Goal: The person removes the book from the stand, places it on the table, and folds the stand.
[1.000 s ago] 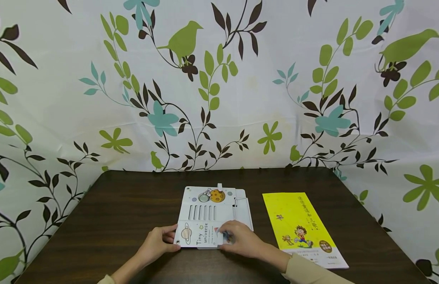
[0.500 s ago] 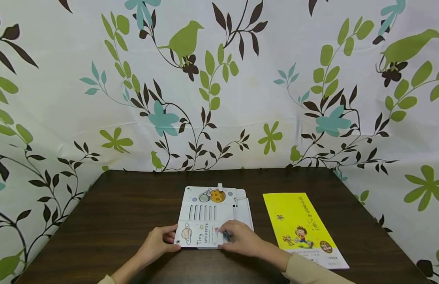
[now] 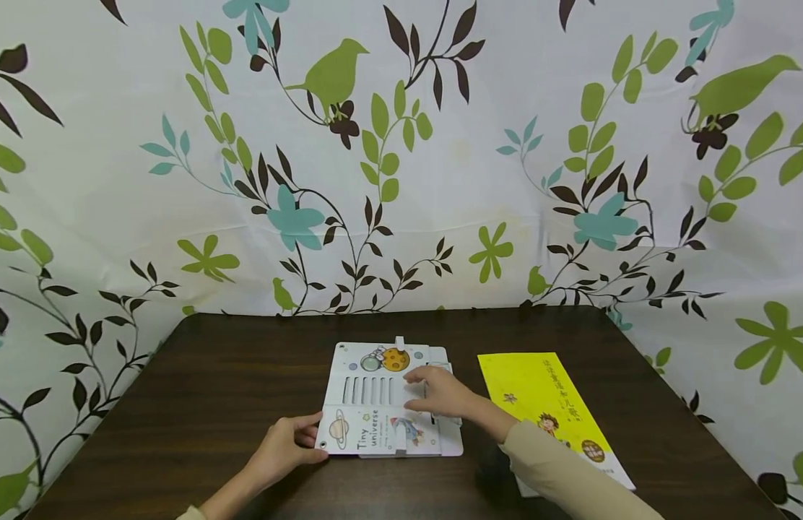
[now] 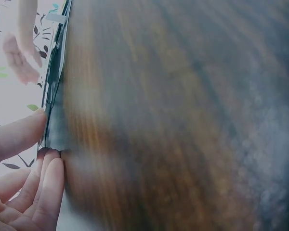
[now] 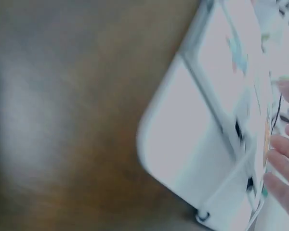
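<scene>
A white folding book stand (image 3: pixel 369 419) printed with "Tiny universe" and space drawings lies flat on the table. My left hand (image 3: pixel 286 444) pinches its lower left corner. In the left wrist view, the thumb (image 4: pixel 19 137) is on top of the thin edge and the fingers (image 4: pixel 50 187) are below. My right hand (image 3: pixel 443 393) hovers over the stand's right half, its fingers spread and holding nothing. A clip (image 3: pixel 399 343) stands up at the top edge, and another clip (image 3: pixel 401 440) sits at the bottom edge. A white wire (image 5: pixel 226 185) runs along the stand's right side.
A yellow book (image 3: pixel 525 390) lies to the right of the stand, partly covered by my right sleeve (image 3: pixel 570 466). The dark wooden table (image 3: pixel 232 383) ends at a leaf-and-bird patterned cloth (image 3: pixel 401 274) behind.
My right hand has let go at the stand's bottom edge and moved up and slightly right over it, uncovering the lower clip and rocket drawing. My left hand keeps its hold on the corner.
</scene>
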Demonstrator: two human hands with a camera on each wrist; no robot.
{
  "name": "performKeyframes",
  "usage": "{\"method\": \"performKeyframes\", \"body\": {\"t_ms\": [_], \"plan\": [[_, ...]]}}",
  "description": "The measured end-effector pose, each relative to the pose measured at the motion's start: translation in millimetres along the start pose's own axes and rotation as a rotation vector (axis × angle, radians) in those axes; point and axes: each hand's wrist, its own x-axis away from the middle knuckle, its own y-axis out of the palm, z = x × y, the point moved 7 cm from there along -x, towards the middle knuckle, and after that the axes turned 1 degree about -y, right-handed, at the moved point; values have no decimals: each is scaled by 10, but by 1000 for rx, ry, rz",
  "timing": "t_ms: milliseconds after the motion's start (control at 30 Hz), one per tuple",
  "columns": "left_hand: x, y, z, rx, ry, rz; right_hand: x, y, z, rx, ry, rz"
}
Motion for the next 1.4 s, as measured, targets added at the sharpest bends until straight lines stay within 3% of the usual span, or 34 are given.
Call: {"method": "performKeyframes", "body": {"t_ms": [267,733,1000,1400], "plan": [[5,4,22,13,10,-9,-325,-192,290,-30,97,182],[10,-25,10,15,11,-6,-732,-120,476,-144,164,221],[2,-8,27,23,9,-11,-773,-79,527,-84,160,237],[17,-15,44,25,9,-11,-743,-55,519,-110,205,261]]}}
